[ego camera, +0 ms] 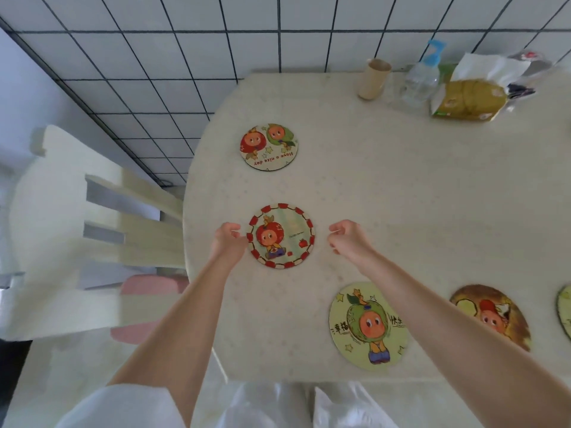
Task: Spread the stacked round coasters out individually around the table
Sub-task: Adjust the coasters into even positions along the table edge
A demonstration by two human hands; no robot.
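Sitting flat near the cream speckled tabletop (pixel 386 186) left edge, red-bordered round cartoon coaster (pixel 280 236) between 2 empty, loosely curled grips: left hand (pixel 228 240) touching, right hand (pixel 347 237) apart.

Reading "Have a nice day", printed upside down along the near rim of the far coaster (pixel 269 147) with two fruit-headed figures. Showing Chinese characters on the pale green coaster (pixel 368 326) at the near table edge: 幸福 left of the figure, 快乐 right of it. Carrying a small line of script on the red-bordered coaster (pixel 280 236), too tiny to read.
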